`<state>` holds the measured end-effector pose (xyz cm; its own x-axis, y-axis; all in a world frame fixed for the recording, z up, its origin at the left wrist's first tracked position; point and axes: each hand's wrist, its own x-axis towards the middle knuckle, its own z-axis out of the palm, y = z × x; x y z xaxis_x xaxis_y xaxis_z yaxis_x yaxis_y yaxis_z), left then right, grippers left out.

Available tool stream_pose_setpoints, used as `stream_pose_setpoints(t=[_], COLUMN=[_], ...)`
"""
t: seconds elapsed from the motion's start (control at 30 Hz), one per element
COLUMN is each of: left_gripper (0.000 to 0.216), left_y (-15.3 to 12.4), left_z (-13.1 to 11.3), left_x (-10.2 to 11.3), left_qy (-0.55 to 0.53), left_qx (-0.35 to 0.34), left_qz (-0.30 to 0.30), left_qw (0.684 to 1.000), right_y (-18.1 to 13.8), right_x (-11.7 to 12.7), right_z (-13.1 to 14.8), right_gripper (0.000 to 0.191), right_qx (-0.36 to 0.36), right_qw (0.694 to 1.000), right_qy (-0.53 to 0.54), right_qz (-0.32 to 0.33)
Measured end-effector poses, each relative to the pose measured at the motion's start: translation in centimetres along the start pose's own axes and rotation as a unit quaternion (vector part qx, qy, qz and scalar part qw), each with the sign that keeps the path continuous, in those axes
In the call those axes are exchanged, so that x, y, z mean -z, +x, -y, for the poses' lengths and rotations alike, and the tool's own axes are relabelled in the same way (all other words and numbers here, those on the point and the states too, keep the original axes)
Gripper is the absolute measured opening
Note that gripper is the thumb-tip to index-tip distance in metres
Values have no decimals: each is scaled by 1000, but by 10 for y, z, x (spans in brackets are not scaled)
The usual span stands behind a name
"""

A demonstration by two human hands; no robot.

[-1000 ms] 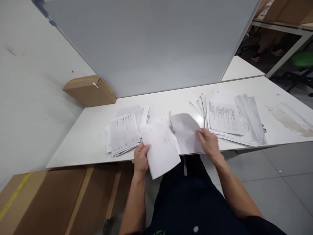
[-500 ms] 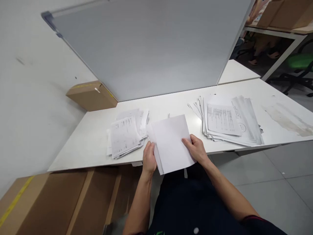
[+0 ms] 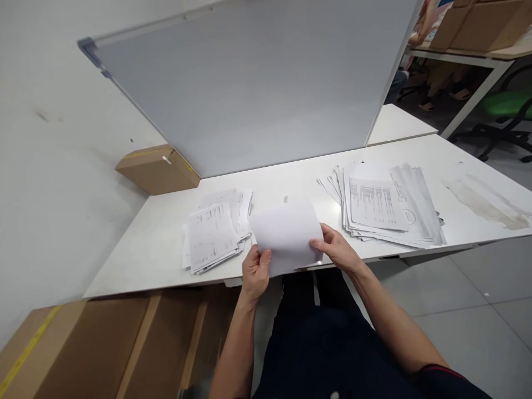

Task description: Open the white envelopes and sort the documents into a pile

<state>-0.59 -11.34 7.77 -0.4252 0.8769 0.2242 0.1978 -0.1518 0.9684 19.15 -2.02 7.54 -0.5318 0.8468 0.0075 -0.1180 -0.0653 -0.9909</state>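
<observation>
White paper (image 3: 287, 233), blank on the side facing me, is held between my hands just over the table's front edge. My left hand (image 3: 255, 270) pinches its lower left side, thumb on top. At the right edge my right hand (image 3: 336, 246) grips it the same way, thumb over the face and fingers behind. How many sheets are in the hold I cannot tell. Left of the held paper lies a loose pile of printed sheets (image 3: 211, 235). To the right rests a larger, uneven stack of printed papers (image 3: 376, 205), one sheet bearing a round stamp.
A whiteboard (image 3: 257, 88) leans at the back of the white table (image 3: 137, 255). One cardboard box (image 3: 160, 169) stands at the back left corner, and more boxes (image 3: 103, 343) sit below on the left. Beyond are a green chair (image 3: 507, 103) and a seated person, partly seen.
The held paper has tilted, its lower edge rising and its face foreshortening. The second layer that showed at its left side is no longer visible. Both hands keep their hold.
</observation>
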Motion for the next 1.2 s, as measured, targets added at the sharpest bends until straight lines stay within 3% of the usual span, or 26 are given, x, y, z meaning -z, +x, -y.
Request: stream_pose_setpoints(t=[0.1,0.23,0.43,0.63,0.97,1.1,1.2], left_gripper=[23,22,28,31,28,25,33], left_y=[3,7,9,9,12,15,20], left_z=[7,17,26,28,33,34,24], left_x=[1,-3,-9,-11,-14,-11,-2], left_qy=[5,6,-10,-16,-30,-33,-48], left_qx=[-28,-8,19,18,22,23,-10], left_qz=[-19,-28,-15,-4,-56,-61,-63], left_qw=[999,1000,1000,1000,998,997,997], right_y=[-2,1,10,11,9,7,1], right_x=[-2,-5,-4,-4,-3,3,12], right_z=[10,-4,-32,-32,-37,-14,29], right_gripper=[30,26,31,31,28,22,19], right_qx=[39,82,69,67,45,81,158], right_qw=[999,994,995,995,994,976,919], right_qy=[2,-61,-59,-62,-98,-198,-359], right_qz=[-5,-49,-48,-37,-23,-37,-31])
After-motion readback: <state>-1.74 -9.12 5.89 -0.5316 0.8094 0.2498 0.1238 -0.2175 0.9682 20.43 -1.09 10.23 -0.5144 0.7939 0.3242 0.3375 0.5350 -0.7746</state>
